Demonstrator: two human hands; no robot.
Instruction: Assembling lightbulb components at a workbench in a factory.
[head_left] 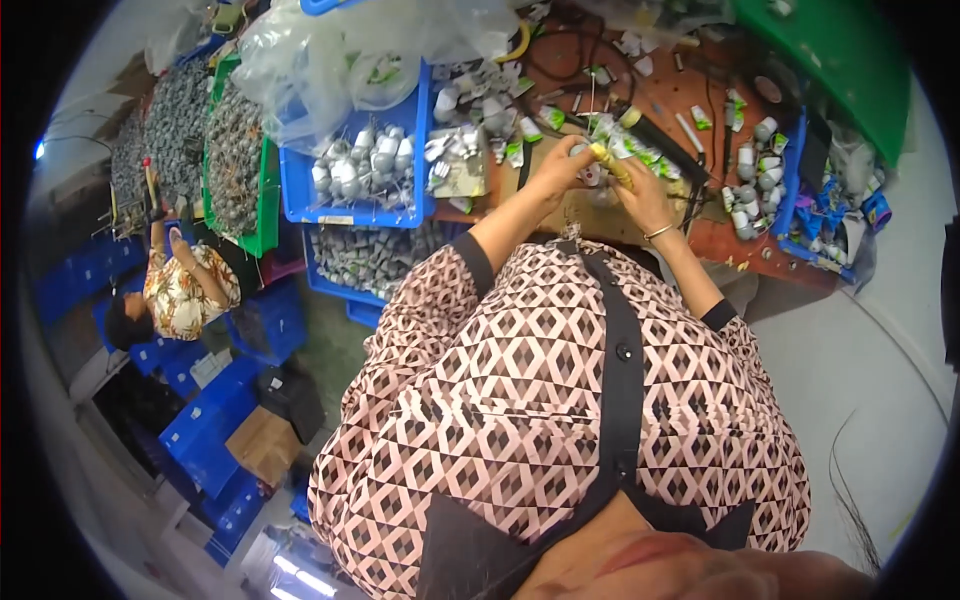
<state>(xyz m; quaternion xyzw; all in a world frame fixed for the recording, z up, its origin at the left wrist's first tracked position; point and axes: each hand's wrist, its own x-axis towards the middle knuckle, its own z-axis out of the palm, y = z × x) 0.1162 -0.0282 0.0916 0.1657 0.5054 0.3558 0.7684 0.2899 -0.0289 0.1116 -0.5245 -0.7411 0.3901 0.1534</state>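
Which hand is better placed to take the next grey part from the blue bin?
Probably the left hand: the blue bin of grey parts lies on its side, closer to it. The right hand is farther away and grips a yellow-green piece.

Left hand [562, 165] and right hand [640, 195] close together over cluttered counter [745, 250]. Blue bin [360, 205] of grey parts blocks left of left hand. Small parts, cables crowd beyond; grey-part row hems right. Bare strip near right wrist.
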